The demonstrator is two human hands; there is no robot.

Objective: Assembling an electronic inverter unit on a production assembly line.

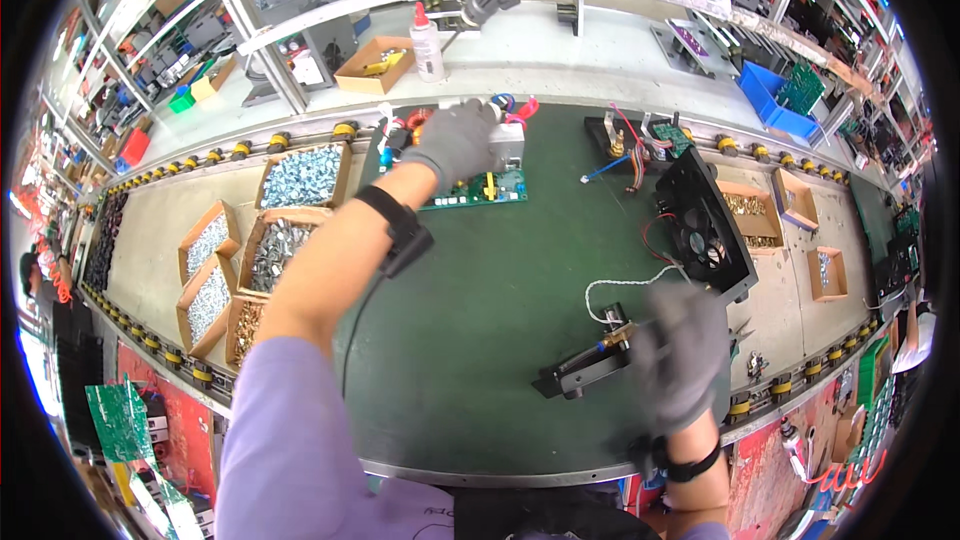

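My left hand (455, 145), in a grey glove, is closed over the tall parts of a green circuit board (490, 192) at the far left of the dark green work mat (480, 310). Its fingertips are partly hidden. My right hand (680, 345), also gloved, is smeared by motion at the mat's near right, so its fingers cannot be made out. Close by it lie a black bracket with a brass-coloured fitting (585, 365) and a white cord (620, 282). Behind it stands a black housing with a fan (705, 235). A smaller wired assembly (620, 140) sits at the far right.
Open cartons of small metal parts (300, 178) stand left of the mat, and more cartons (750, 210) to its right. On the back ledge are a red-capped bottle (427, 45), a yellow carton (375, 65) and a blue bin (770, 100). An orange hose tool (490, 0) hangs above.
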